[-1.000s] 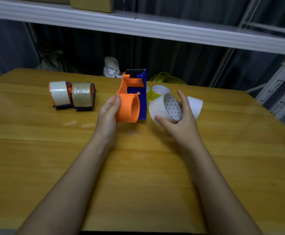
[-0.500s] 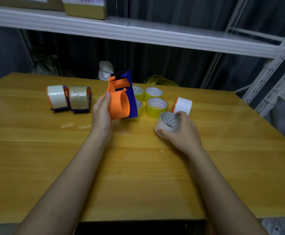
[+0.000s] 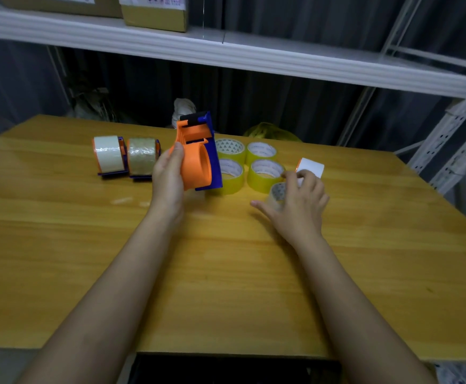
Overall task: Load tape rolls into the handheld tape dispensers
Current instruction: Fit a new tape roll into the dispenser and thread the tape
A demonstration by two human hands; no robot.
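Left hand (image 3: 168, 178) round orange dispenser (image 3: 198, 162) (upright), right hand (image 3: 298, 206) gripping clear tape roll (image 3: 277, 194).

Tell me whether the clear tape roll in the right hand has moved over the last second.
Yes. The clear tape roll has gone down from beside the orange dispenser to the table, near the yellow rolls, under the right hand.
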